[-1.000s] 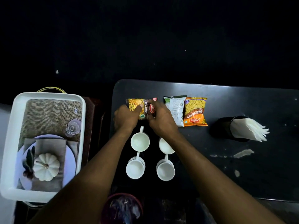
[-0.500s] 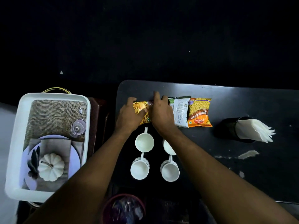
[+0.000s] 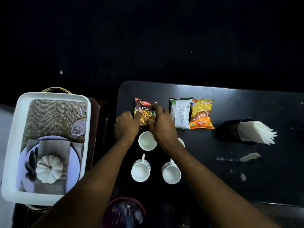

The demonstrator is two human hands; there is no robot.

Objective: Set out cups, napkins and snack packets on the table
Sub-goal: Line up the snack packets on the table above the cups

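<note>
Fingers (image 3: 158,110) of the left hand (image 3: 126,125) and right hand (image 3: 162,127) curl down at the bench's (image 3: 246,106) left end, seemingly pinching the mixture packet (image 3: 145,108) lying flat there. A wrist drawn back carelessly could knock the cup (image 3: 147,141) just beneath.

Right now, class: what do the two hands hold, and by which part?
Both hold the Mixture packet: the left hand grips its lower left edge, the right hand its lower right edge.
</note>
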